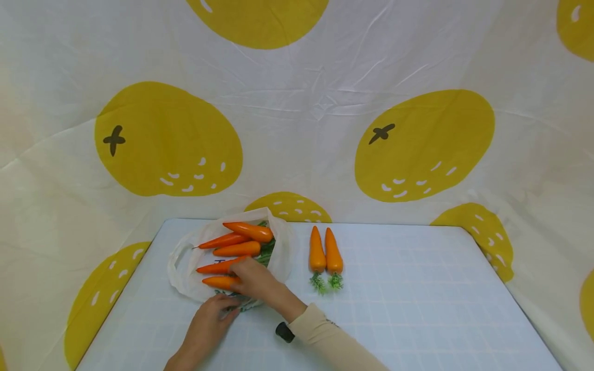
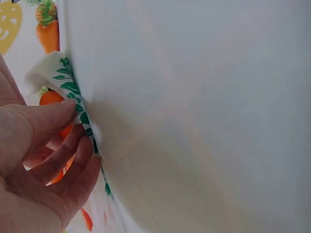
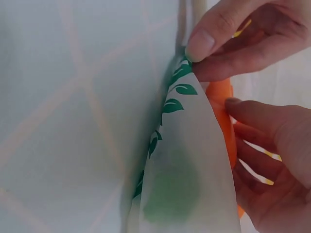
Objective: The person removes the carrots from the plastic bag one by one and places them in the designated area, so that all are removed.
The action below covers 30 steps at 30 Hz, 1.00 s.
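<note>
A white bag [image 1: 283, 237] with a green leaf print lies on its side at the table's left, its handle loop pointing left. Several orange carrots [image 1: 237, 249] lie in and across its mouth, tips to the left, green tops inside. My left hand [image 1: 212, 318] pinches the bag's near edge; in the left wrist view the thumb and fingers [image 2: 73, 109] sit on the leaf-printed rim. My right hand [image 1: 254, 278] reaches over the bag and grips the nearest carrot [image 1: 218, 282]. In the right wrist view its fingers partly cover that carrot [image 3: 222, 114].
Two more carrots [image 1: 317, 252] with frilly green tops lie side by side to the right of the bag. A small black object [image 1: 284, 332] shows beside my right wrist. Behind the pale checked table [image 1: 417, 288] hangs a cloth [image 1: 297, 144] printed with yellow fruit.
</note>
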Available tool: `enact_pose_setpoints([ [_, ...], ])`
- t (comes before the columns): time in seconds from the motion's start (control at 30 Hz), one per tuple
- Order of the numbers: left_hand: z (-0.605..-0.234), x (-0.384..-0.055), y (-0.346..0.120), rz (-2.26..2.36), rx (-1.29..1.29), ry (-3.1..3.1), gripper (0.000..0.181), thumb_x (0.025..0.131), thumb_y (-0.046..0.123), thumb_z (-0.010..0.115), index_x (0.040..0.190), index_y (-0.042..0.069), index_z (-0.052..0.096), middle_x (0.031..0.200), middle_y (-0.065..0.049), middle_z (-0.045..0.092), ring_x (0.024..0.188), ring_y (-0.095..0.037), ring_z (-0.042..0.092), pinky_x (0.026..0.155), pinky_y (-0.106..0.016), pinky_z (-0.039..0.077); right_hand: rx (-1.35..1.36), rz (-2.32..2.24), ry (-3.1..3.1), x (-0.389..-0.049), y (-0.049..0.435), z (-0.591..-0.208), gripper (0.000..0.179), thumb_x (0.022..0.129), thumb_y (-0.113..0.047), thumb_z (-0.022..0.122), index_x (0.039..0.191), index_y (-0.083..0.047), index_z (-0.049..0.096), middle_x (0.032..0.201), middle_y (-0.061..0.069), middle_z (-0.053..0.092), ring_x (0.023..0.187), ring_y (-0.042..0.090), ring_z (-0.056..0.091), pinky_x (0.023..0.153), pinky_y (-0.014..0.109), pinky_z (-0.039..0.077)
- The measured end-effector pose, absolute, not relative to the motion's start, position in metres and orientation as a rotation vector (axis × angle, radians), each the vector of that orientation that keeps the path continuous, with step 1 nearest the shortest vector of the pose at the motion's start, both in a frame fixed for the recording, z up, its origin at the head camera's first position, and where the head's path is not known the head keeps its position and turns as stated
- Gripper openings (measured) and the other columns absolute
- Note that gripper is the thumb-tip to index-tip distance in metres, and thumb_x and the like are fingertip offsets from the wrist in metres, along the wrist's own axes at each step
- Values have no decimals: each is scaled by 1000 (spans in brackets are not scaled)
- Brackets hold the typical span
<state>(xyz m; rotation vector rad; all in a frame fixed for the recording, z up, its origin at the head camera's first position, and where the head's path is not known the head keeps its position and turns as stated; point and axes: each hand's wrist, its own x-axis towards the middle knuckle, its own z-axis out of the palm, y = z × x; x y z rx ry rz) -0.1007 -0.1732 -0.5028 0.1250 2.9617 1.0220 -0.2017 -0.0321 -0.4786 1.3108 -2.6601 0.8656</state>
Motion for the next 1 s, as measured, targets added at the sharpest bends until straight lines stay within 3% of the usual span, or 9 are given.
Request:
enact_pose_setpoints([
  [0.33, -505, -103, -175, 1041, 97, 2948, 12, 86, 5, 81, 92, 15, 79, 97, 6, 70, 92, -16, 68, 83, -43, 56, 1244, 648, -2615, -193, -36, -475, 43, 97, -39, 72, 62, -17, 57, 51, -11, 39, 46, 2, 39, 49, 10, 23],
  [0.6, -507, -104, -176, 1076, 89, 2931, 15, 85, 3, 81, 93, 15, 80, 95, 8, 70, 91, -15, 68, 83, -42, 57, 1256, 649, -2689, -195, -32, -473, 17, 96, -32, 74, 100, -16, 75, 66, -10, 58, 60, 2, 50, 59, 10, 38],
  [0.77, -508, -104, -176, 1083, 97, 2949, 16, 83, 2, 82, 92, 14, 79, 93, 8, 70, 89, -14, 68, 82, -40, 57, 1216, 581, -2719, -197, -26, -471, 17, 93, -26, 78, 103, -14, 73, 76, -9, 60, 74, 6, 53, 66, 10, 41],
  [1.0, -506, -104, -175, 1069, 110, 2969, 16, 82, 0, 82, 92, 13, 80, 92, 7, 70, 89, -16, 68, 84, -43, 57, 1178, 770, -2692, -199, -19, -462, 16, 97, -25, 73, 107, -12, 71, 70, -8, 54, 64, 5, 48, 57, 11, 36],
])
